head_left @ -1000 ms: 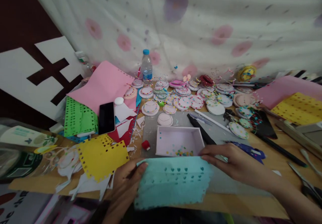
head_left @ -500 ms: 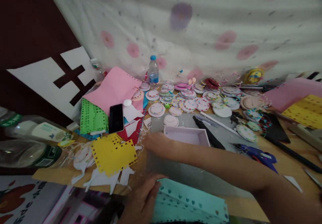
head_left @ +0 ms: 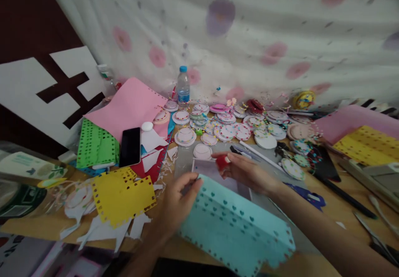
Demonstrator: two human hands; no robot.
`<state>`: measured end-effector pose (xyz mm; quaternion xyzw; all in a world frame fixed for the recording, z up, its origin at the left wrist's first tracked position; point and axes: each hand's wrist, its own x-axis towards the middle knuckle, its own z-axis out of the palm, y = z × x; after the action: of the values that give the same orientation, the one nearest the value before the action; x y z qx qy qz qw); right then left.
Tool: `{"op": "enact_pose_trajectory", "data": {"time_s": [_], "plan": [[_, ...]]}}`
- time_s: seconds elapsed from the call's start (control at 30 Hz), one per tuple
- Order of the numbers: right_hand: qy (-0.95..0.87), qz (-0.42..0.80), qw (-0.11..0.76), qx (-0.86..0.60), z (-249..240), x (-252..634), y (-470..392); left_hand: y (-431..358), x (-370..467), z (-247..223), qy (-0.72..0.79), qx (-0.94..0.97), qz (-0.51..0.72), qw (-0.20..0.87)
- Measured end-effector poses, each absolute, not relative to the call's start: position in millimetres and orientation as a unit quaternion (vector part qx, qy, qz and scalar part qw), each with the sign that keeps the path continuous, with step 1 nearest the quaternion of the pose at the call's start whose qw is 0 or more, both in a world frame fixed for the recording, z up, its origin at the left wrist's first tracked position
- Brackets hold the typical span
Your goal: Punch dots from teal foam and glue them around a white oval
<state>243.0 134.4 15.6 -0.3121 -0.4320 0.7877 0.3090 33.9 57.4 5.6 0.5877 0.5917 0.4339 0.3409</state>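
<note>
My left hand (head_left: pixel 181 198) pinches the upper left corner of a teal sheet of paper (head_left: pixel 230 223). Rows of heart-shaped holes run across the sheet, and it is tilted above the near edge of the table. Closed around a small red craft punch (head_left: pixel 222 163), my right hand (head_left: pixel 245 170) is just above the sheet's upper edge. The punch is blurred and partly covered by fingers. Behind it lies a shallow pale box (head_left: pixel 202 165), largely hidden by the sheet and the right hand.
Several decorated paper discs (head_left: pixel 226 131) spread along the back near a water bottle (head_left: pixel 183 87). To the left lie a phone (head_left: pixel 130 147), punched yellow paper (head_left: pixel 123 196), green paper (head_left: pixel 96 144) and scraps. Blue-handled pliers (head_left: pixel 308 197) and scissors (head_left: pixel 372 231) are at right.
My right hand has drawn back from the scraps at left and now holds the red punch over the box. My left hand has raised the teal sheet. The view has shifted slightly right.
</note>
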Motion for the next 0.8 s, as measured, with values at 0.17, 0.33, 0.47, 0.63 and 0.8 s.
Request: {"op": "enact_pose_trajectory", "data": {"time_s": [0.17,0.33,0.47,0.63,0.8], "plan": [[-0.355,0.81,0.329,-0.332,-2.3,264.9,124.0,78.6,45.1,-2.9,0.583,0.647,0.381,0.312],[-0.34,0.813,0.325,-0.343,1.3,262.6,117.6,57.9,44.2,-7.3,0.605,0.607,0.362,0.365],[-0.383,0.783,0.309,-0.38,4.9,249.5,118.7,54.2,50.6,-8.3,0.621,0.572,0.38,0.377],[-0.472,0.747,0.263,-0.389,7.9,237.5,120.8,59.8,57.3,-9.0,0.64,0.535,0.392,0.388],[-0.557,0.706,0.206,-0.386,14.5,234.4,121.4,59.3,59.1,-9.0,0.639,0.52,0.408,0.393]]}}
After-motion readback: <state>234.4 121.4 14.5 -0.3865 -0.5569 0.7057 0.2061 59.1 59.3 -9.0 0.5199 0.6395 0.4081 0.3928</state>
